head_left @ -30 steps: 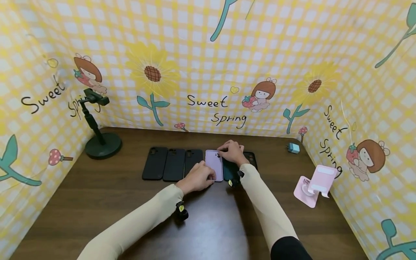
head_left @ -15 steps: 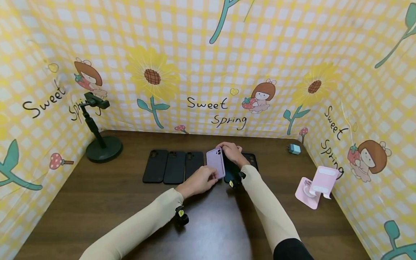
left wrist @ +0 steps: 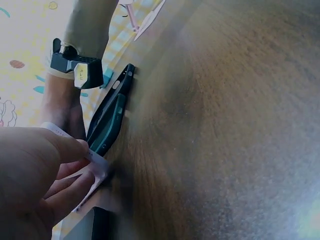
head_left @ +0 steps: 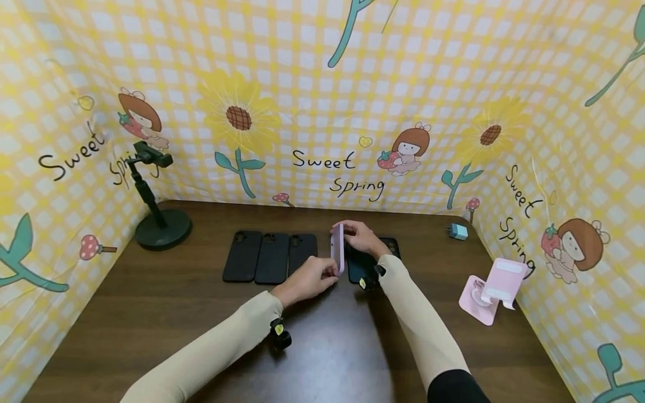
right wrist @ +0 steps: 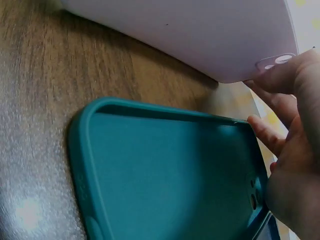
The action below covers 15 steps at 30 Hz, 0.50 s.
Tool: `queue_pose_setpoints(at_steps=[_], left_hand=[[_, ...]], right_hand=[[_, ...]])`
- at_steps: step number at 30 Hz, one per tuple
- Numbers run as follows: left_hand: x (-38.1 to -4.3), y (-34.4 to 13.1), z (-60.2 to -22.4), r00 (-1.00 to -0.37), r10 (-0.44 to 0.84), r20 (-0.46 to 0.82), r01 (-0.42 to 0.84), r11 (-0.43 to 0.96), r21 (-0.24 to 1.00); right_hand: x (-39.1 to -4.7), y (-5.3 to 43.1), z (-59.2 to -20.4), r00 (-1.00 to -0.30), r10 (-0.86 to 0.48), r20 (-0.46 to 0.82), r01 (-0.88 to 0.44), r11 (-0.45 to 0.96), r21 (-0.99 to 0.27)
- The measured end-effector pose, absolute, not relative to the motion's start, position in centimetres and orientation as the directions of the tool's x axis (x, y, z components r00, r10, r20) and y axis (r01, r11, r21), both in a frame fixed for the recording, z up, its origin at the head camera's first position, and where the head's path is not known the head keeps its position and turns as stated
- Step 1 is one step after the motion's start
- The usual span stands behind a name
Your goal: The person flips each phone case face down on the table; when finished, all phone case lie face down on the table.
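A lilac phone case (head_left: 337, 249) stands nearly upright on its long edge between my hands. My left hand (head_left: 307, 280) pinches its near end, thumb on one side and fingers on the other, as the left wrist view shows. At the far end, by the camera cutout, my right hand (head_left: 359, 235) pinches the case's corner. Under the right hand lies a teal phone case (right wrist: 160, 165), hollow side up, one of the right fingers at its rim. A black phone case (head_left: 391, 246) is partly hidden behind the right wrist.
Three dark phone cases (head_left: 272, 258) lie in a row left of the hands. A dark green stand (head_left: 160, 228) is at the back left. On the right are a pink phone holder (head_left: 476, 299) and a light blue charger plug (head_left: 457, 231). Patterned cloth (head_left: 322, 112) walls the table.
The lilac case has turned from lying flat in the row to standing on its long edge, both hands holding its ends. The other cases stay where they were.
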<state>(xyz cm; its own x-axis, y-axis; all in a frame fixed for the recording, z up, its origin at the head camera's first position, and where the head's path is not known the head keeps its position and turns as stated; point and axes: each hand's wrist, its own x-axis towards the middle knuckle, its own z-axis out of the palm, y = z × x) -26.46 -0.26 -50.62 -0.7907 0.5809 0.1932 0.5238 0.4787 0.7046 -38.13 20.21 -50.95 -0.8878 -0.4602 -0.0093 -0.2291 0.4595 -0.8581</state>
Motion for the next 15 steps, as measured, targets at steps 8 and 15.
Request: queue_pose_setpoints(at_steps=[8,15], left_hand=[[-26.16,-0.21,-51.05,-0.801,0.567,0.191,0.477,0.412,0.776],[-25.85,-0.35,-50.68,-0.801,0.544,0.252,0.563,0.539,0.627]], right_hand=[[-37.94,20.13,-50.15,-0.861,-0.507,-0.027,-0.267,0.498,-0.825],[-37.87,20.21,-50.01,-0.844,-0.532,-0.073,-0.269,0.535,-0.801]])
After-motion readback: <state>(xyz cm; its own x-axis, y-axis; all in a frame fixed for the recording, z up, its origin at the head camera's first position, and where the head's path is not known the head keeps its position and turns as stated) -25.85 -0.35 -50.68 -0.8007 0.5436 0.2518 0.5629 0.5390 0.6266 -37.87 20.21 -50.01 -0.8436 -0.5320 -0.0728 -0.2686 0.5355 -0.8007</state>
